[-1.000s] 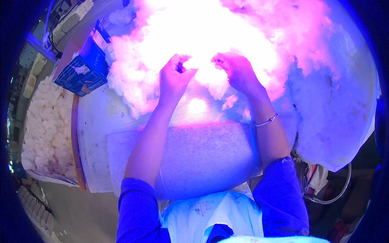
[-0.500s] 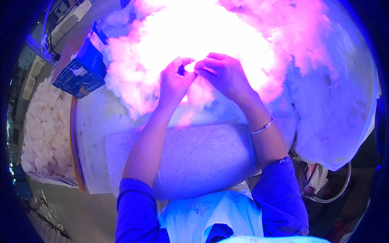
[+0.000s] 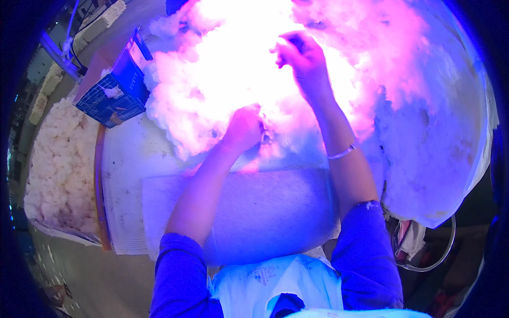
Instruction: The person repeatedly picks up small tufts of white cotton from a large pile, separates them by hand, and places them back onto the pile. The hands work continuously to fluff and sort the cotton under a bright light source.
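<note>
A heap of loose, fluffy fibre (image 3: 175, 114) lies in front of me under a glaring white-pink light that washes out its middle. At the near edge of the heap my left hand (image 3: 245, 129) is closed, its fingers curled in; whatever it grips is hidden by the hand and the glare. Farther off and to the right, my right hand (image 3: 305, 58) hovers over the bright part of the fibre. Its fingers are bent and somewhat apart, slightly blurred, with nothing visible between them.
A blue box (image 3: 119, 85) stands open at the left. Beyond a wooden strip (image 3: 101, 185), more pale fibre (image 3: 58, 180) fills a bin. A padded roll (image 3: 265, 217) runs along my side of the work surface. Bluish fibre (image 3: 424, 159) lies on a sheet at the right.
My hands were together over the heap and have parted. The right moved away from me and to the right; the left came down nearer to me. The view shifted slightly.
</note>
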Tool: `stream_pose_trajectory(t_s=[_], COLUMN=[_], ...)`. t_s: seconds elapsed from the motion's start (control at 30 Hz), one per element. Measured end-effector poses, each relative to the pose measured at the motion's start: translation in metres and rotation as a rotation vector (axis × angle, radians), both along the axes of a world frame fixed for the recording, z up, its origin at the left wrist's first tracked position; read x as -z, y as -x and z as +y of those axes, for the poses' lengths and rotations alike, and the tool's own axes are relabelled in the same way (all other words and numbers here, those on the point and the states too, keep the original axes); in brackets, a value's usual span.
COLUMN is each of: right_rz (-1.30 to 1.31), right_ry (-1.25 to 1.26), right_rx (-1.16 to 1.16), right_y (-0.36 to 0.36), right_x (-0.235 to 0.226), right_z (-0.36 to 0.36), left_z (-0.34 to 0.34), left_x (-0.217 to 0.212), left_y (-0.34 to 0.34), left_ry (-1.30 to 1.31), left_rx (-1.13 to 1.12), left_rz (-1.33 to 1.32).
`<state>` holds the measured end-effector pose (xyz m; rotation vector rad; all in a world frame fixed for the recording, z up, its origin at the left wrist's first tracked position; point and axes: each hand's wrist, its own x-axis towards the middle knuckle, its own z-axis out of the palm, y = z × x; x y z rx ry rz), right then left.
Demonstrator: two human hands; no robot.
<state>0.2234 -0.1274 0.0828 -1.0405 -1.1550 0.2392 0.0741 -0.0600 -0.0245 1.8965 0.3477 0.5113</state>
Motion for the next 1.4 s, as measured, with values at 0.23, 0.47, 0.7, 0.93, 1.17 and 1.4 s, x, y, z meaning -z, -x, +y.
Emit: stream_pose_trajectory(t_s=[0.23,0.47,0.7,0.93,1.17,1.4], right_rz=[-0.119,-0.164,0.176,0.044,-0.588,-0.629], right_ry=[0.552,0.756,0.597,0.433,0.549,0.432], right_rx=[0.307,0.054,-0.209,-0.2,0.142,0.29], right_y=[-0.009,-0.023,-0.025,-0.025,0.007,0.011], right_x=[0.078,0.066,0.041,0.014,0.018,0.031], right_z=[0.037,0.021,0.006,-0.004,0.005,0.009], left_z=[0.016,0.048,0.048,0.049,0.05,0.047], left_x=[-0.015,-0.006,-0.015,-0.014,-0.014,-0.008], left_y=[0.001,-0.018,-0.009,-0.012,-0.01,-0.014], left_ry=[-0.308,-0.506,0.098,0.206,0.236,0.324], left_rx=[-0.155,-0.423,-0.368,-0.345,-0.401,-0.339], left_rz=[-0.189,-0.361,-0.072,-0.267,-0.262,-0.388])
